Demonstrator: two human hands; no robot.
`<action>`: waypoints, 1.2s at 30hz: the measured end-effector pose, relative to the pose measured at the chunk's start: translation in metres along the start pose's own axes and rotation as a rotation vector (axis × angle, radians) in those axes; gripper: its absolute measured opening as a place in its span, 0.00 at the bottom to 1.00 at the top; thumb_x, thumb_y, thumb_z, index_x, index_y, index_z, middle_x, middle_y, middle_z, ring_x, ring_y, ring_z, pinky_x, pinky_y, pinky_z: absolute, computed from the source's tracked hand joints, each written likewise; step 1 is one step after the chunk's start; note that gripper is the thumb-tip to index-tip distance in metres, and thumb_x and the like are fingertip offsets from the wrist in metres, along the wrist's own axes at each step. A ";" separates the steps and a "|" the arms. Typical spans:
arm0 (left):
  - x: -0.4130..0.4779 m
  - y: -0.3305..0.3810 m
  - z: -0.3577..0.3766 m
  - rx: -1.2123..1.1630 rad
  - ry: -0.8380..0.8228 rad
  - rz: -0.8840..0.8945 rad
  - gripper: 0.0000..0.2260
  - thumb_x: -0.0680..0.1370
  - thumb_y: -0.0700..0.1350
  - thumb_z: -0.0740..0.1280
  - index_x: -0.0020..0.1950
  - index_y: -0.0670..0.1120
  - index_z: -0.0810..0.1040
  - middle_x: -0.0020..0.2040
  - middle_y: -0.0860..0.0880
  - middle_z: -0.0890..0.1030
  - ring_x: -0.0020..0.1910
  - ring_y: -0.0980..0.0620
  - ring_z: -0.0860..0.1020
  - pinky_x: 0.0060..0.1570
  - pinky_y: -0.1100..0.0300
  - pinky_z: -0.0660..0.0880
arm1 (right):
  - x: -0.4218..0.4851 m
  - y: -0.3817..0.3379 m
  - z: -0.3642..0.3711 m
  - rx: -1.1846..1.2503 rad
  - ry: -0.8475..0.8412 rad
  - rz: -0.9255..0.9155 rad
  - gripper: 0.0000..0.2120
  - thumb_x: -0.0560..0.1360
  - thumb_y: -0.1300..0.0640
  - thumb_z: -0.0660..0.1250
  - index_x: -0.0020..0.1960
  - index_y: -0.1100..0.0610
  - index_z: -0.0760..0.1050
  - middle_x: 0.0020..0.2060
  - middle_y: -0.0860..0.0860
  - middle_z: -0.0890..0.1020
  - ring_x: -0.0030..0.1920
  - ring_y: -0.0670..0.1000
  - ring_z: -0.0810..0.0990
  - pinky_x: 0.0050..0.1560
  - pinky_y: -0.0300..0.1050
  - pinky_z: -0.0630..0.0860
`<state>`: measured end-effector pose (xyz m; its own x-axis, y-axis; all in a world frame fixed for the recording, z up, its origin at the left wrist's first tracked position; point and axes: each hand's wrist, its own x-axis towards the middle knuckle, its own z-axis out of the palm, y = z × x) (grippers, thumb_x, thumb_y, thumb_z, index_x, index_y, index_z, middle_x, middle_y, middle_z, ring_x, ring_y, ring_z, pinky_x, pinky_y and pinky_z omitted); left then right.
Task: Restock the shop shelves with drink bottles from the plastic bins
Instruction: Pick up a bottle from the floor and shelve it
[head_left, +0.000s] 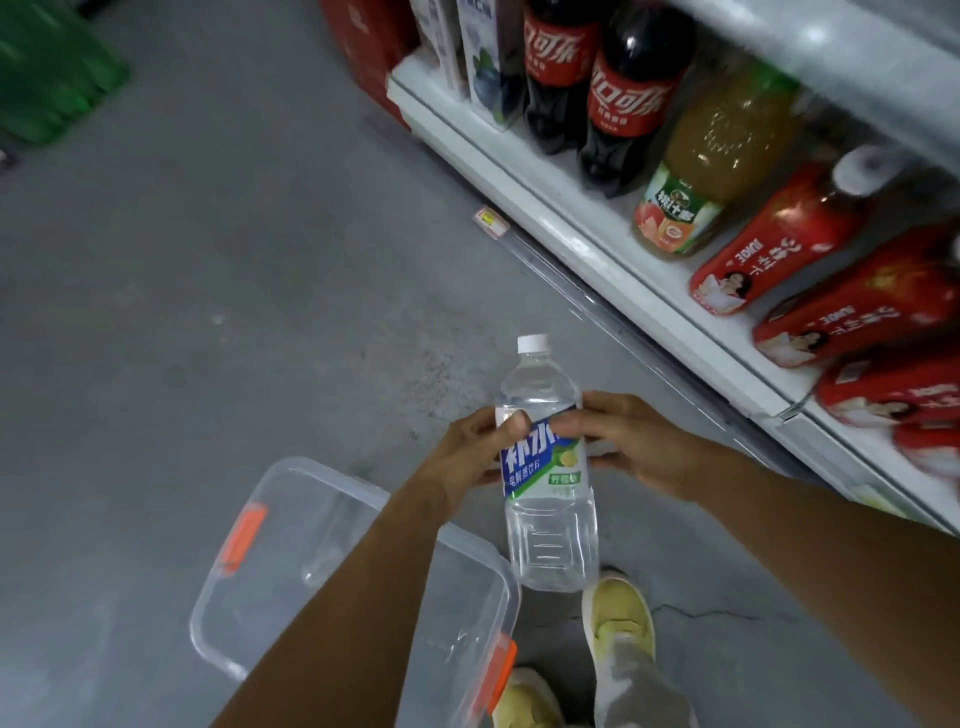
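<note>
A clear drink bottle (548, 499) with a white cap and a blue and green label hangs upright over the floor in the middle of the view. My left hand (470, 457) grips it at the label from the left. From the right, my right hand (623, 441) holds the same bottle with its fingers round the label. Below my left arm stands a clear plastic bin (291, 571) with orange latches; I see no bottles inside it. The white shelf (571, 218) runs along the right, holding cola bottles (623, 98), a juice bottle (711, 156) and red bottles (789, 239).
Grey concrete floor (234, 286) stretches left of the shelf. A green crate (47, 73) sits at the far left and red packs (369, 47) stand past the shelf's end. A price label strip (491, 221) lies on the floor. My yellow shoes (618, 618) are beside the bin.
</note>
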<state>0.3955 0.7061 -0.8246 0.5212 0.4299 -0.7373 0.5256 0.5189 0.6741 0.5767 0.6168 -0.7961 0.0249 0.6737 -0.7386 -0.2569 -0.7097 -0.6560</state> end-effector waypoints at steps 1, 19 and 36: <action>-0.013 0.010 0.002 -0.021 0.008 0.014 0.52 0.45 0.79 0.71 0.61 0.51 0.78 0.51 0.52 0.85 0.47 0.57 0.84 0.43 0.63 0.79 | -0.011 -0.011 0.003 0.004 0.002 -0.009 0.10 0.74 0.57 0.71 0.55 0.55 0.81 0.48 0.54 0.86 0.51 0.53 0.85 0.52 0.48 0.80; -0.256 0.189 0.049 -0.172 0.123 0.215 0.34 0.67 0.71 0.67 0.61 0.47 0.81 0.53 0.46 0.86 0.53 0.46 0.84 0.51 0.54 0.81 | -0.243 -0.183 0.064 -0.003 0.112 -0.241 0.12 0.73 0.53 0.72 0.54 0.57 0.79 0.44 0.53 0.87 0.44 0.51 0.86 0.42 0.45 0.80; -0.456 0.313 0.076 -0.319 -0.148 0.550 0.29 0.69 0.44 0.77 0.69 0.55 0.74 0.58 0.43 0.84 0.52 0.46 0.83 0.52 0.52 0.78 | -0.465 -0.310 0.098 0.111 0.191 -0.518 0.13 0.75 0.52 0.69 0.52 0.60 0.80 0.44 0.58 0.86 0.43 0.54 0.84 0.46 0.49 0.79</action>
<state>0.3732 0.6160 -0.2738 0.7565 0.6006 -0.2587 -0.0581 0.4557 0.8882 0.5498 0.5439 -0.2341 0.3467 0.8720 -0.3456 -0.2639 -0.2629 -0.9280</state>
